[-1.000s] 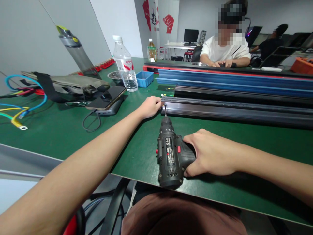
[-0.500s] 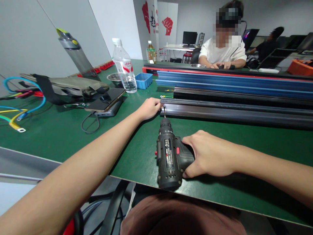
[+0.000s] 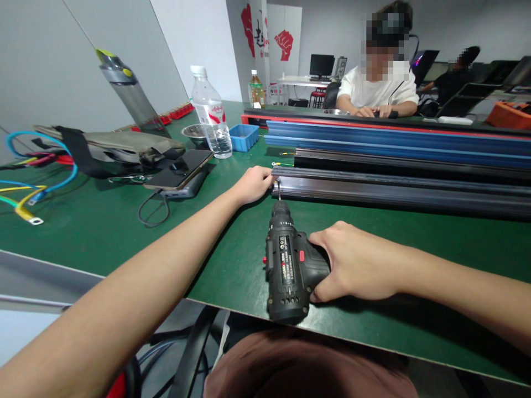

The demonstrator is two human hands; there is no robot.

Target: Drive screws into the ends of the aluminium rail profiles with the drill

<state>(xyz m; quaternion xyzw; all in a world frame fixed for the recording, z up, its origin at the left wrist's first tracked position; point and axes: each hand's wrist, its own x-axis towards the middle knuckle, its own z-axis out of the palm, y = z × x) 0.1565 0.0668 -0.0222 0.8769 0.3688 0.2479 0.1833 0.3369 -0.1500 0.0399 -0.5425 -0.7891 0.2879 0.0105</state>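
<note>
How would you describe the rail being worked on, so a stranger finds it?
On the green table lie long rails. It is the nearest black rail. Unlike the others, the left hand touches its end and the bit of the drill meets it.

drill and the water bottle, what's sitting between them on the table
In the head view, the left hand crosses that stretch, fingers at the black rail; otherwise only bare green mat between the drill and the water bottle.

No legible text; drill (image 3: 290, 265), bottle (image 3: 211, 113) labels blurred.
</note>
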